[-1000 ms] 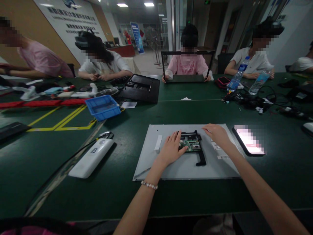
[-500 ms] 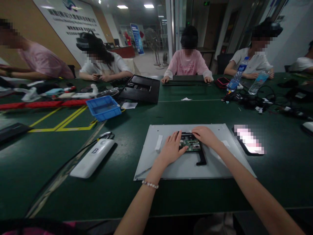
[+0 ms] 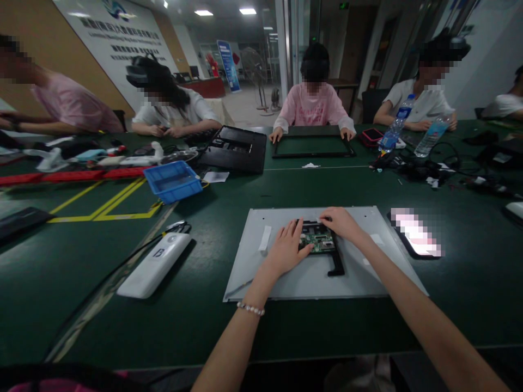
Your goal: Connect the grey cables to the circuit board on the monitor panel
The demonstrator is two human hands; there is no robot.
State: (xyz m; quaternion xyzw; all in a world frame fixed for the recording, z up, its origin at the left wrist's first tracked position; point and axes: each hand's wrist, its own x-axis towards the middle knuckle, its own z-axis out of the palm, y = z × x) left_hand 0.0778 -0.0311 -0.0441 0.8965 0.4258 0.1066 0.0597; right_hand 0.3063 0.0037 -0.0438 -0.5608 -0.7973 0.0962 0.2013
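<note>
Touching circuit board [image 3: 321, 240], left hand [image 3: 285, 249] wide, right hand [image 3: 341, 223] narrow, grey panel [image 3: 359, 284], green table [image 3: 196, 321], ceiling lights [image 3: 248, 11]

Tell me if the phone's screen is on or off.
On: the phone lies face up beside the grey panel, its screen glowing bright pink and white.
</note>
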